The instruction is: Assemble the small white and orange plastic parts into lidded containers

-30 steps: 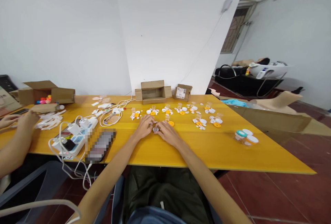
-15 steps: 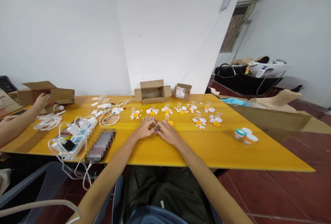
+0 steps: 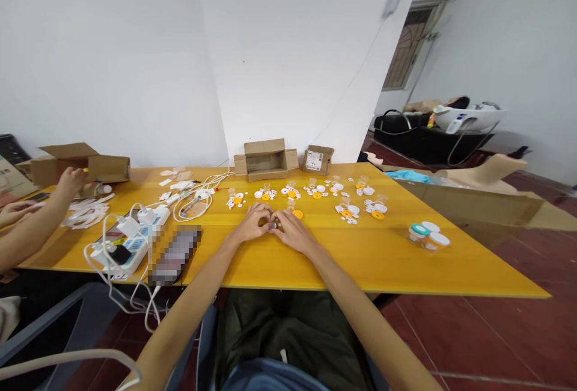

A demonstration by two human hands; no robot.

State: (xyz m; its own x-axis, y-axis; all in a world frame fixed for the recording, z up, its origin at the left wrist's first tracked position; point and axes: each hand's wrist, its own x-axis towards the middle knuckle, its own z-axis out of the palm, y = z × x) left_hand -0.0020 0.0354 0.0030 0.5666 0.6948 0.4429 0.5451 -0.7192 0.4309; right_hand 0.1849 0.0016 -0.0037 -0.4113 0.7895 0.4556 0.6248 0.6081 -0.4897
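Observation:
My left hand (image 3: 252, 222) and my right hand (image 3: 291, 231) meet over the middle of the table, fingers curled and tips close together. Between them they pinch a small greyish, see-through piece (image 3: 272, 226), too small and too covered by the fingers to name. Just beyond my right hand lies an orange lid (image 3: 298, 214), with a small clear cup (image 3: 291, 204) beside it. Farther back and to the right are several groups of clear cups, orange rings, white discs and small white pieces, such as an orange lid (image 3: 377, 215) and a white disc (image 3: 354, 209).
Three lidded jars (image 3: 419, 231) stand at the right. An open cardboard box (image 3: 265, 165) and a smaller box (image 3: 317, 160) stand by the wall. To the left lie a power strip (image 3: 139, 240) with cables and a phone (image 3: 175, 255). Another person's hand (image 3: 71, 181) is at a carton (image 3: 108, 168).
My hands stay nearly in place, with slight finger movement around the small piece. At the left, the other person's hand has shifted a little, and a second hand shows more clearly.

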